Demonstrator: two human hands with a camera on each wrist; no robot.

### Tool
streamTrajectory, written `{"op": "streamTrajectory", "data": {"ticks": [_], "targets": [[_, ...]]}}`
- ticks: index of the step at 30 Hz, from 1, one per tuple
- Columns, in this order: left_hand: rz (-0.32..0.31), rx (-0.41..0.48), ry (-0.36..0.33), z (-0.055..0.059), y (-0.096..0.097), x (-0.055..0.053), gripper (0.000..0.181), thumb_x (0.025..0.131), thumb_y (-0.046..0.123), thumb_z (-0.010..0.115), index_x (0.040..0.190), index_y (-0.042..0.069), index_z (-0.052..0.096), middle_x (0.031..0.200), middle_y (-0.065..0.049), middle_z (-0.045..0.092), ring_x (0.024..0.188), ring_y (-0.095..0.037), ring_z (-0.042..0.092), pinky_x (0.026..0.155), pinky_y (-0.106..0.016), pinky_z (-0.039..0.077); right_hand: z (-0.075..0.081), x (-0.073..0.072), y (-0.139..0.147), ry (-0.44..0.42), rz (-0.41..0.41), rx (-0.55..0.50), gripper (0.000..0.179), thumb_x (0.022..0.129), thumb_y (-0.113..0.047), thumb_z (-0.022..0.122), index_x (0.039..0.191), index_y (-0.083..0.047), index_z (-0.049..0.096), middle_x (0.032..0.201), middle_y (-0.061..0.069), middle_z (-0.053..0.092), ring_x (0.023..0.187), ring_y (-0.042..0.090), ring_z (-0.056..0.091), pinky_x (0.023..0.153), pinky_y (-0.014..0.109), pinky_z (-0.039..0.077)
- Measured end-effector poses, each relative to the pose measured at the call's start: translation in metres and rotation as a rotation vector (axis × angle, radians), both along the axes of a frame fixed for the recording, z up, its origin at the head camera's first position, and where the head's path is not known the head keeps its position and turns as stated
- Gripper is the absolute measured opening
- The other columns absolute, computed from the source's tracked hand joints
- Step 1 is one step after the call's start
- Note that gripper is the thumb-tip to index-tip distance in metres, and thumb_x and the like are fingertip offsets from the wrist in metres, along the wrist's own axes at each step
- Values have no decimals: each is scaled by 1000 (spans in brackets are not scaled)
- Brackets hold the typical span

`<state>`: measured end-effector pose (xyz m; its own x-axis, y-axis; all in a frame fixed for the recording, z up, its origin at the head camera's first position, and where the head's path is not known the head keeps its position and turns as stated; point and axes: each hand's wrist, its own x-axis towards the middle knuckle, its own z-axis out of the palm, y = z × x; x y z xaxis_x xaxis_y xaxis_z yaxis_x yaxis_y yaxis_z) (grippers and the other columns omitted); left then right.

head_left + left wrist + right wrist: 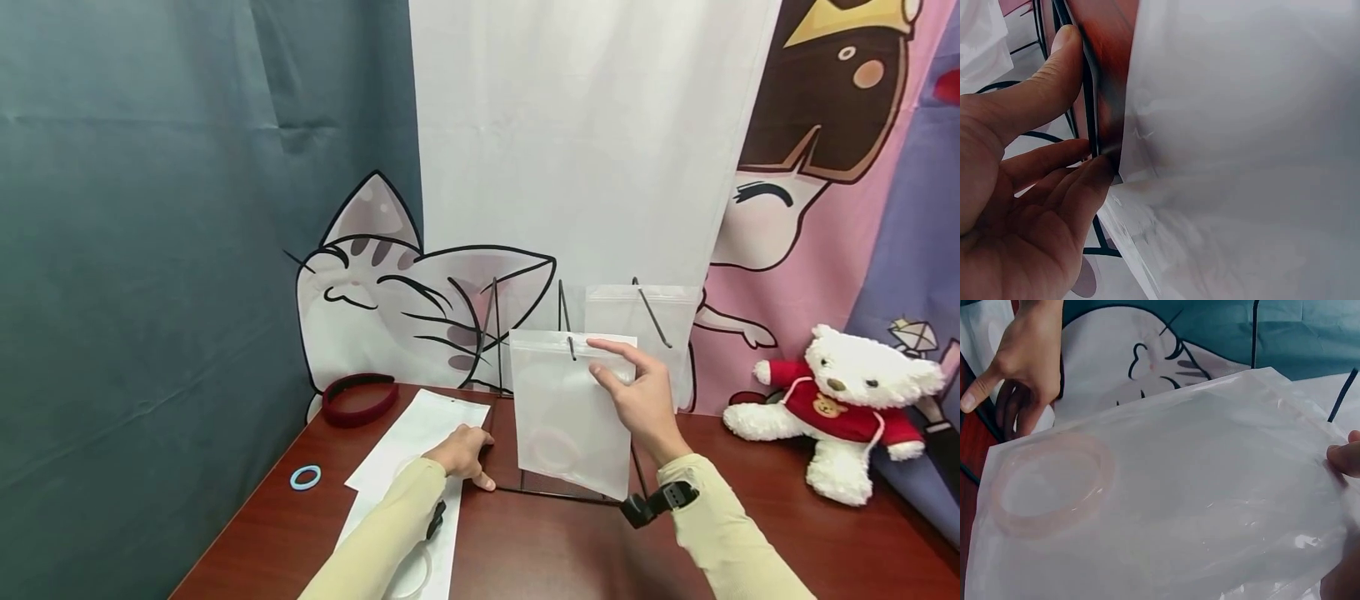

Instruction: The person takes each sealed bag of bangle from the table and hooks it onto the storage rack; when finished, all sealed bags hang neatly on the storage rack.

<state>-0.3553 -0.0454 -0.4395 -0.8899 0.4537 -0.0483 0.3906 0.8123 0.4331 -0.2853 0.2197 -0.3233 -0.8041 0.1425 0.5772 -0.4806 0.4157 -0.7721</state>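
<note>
**While a clear-fronted bag (573,408) hangs on its hook, my hands flank it**

As the bag dangles just right of centre in the head frame, its hook (573,349) pokes out through the top and a pale pink ring (1102,465) lies inside, near the bottom. My right hand (647,404) is at the bag's upper right corner, index finger stretched out and thumb apart from it, gripping nothing; whether a fingertip touches the plastic, I can't tell. Low in the centre, my left hand (461,454) has thumb and fingertips against the black wire rack (551,495), though I can't tell whether they close around the wire.

Behind and to the right, a second bag (682,312) hangs on another hook. White bags (442,410) lie overlapping at lower left, beside a blue ring (295,481); a dark red headband (337,413) sits above them. At the right edge sits a white teddy bear (828,471) in a red top.
</note>
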Motion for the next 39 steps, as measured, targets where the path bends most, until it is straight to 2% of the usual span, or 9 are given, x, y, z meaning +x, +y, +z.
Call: {"op": "streamTrajectory", "data": {"ticks": [3,5,11,14,18,21,26,31,39], "targets": [[-4,-9,8,1,0,0,74,72,19,100,134,-6,67,131,-20,69,125,-33,63,110,-46,52,1,-8,1,-3,-4,5,33,97,-7,75,129,-14,77,135,7,72,108,6,59,77,13,52],[-3,-11,9,1,0,0,74,72,19,100,133,-6,67,131,-20,70,126,-33,63,110,-46,52,1,-14,2,0,0,9,33,97,-7,75,129,-12,77,136,8,72,113,5,58,81,12,51],[2,-24,10,-1,0,-1,74,72,20,100,133,-5,67,131,-20,69,126,-33,62,111,-46,51,6,-27,1,-14,10,-5,34,97,-3,72,131,-8,75,138,12,71,132,14,55,95,14,46],[1,-31,15,-1,1,-1,74,72,20,100,133,-5,67,131,-20,69,126,-33,61,111,-46,51,7,-35,0,-14,17,-28,34,96,-1,71,130,-7,75,136,14,71,138,18,54,107,24,44],[4,-36,13,-1,1,-1,74,72,21,100,133,-5,67,132,-20,69,127,-34,59,112,-47,50,10,-46,0,-2,18,-48,34,96,2,71,129,-4,75,136,18,71,145,23,50,122,43,34],[8,-43,18,0,1,-1,74,72,21,100,133,-4,68,131,-19,69,127,-33,60,112,-46,51,12,-53,-1,-20,25,-85,35,97,1,70,131,-3,74,139,20,68,150,24,45,128,48,26],[9,-36,19,3,2,0,74,72,21,100,134,-4,68,130,-19,70,125,-32,62,110,-45,52,16,-64,0,-54,31,-133,35,99,0,69,133,-1,71,145,20,65,157,24,36,132,46,18],[7,-31,18,4,4,1,74,72,21,100,134,-4,68,129,-19,71,124,-32,65,108,-44,54,20,-73,2,-72,23,-109,36,100,-1,68,135,-3,70,150,17,62,159,26,32,133,50,13],[6,-29,22,3,4,0,74,72,21,101,133,-4,68,127,-19,71,122,-31,64,108,-43,53,25,-88,2,-106,4,-82,36,102,-3,66,137,-4,70,153,16,59,160,28,31,132,51,18]]}}
